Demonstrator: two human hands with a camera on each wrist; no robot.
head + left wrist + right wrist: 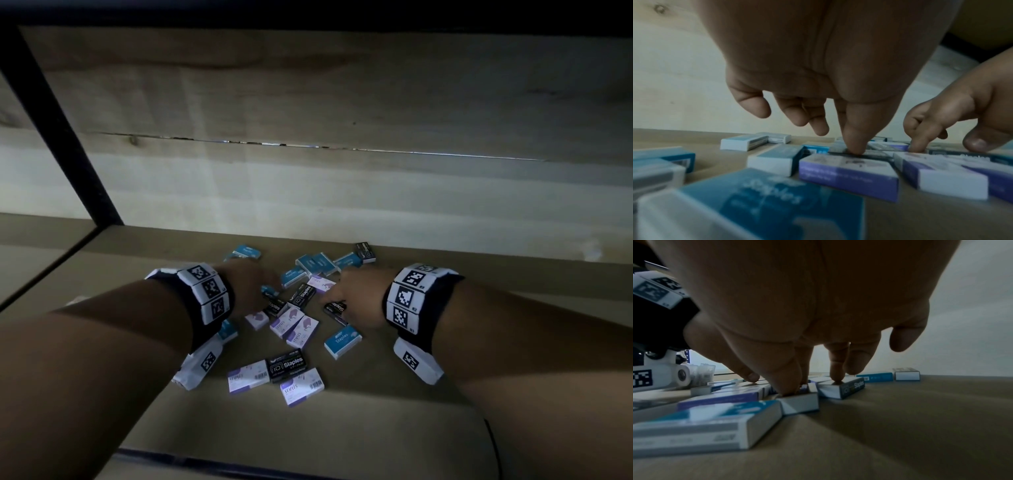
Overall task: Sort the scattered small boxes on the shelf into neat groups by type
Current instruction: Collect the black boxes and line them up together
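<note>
Several small staple boxes lie scattered on the shelf: blue ones, purple-and-white ones and black ones. My left hand reaches into the left of the pile. Its thumb tip presses down on a dark box behind a purple box, and its other fingers hang loosely above. My right hand is over the right of the pile. Its thumb rests on one small box and a fingertip on a dark box. Neither hand lifts anything.
A pale wooden back wall closes the shelf behind the boxes. A black frame post runs down at the left. More blue boxes and a black box lie near the back. The shelf's front edge is just below the nearest boxes.
</note>
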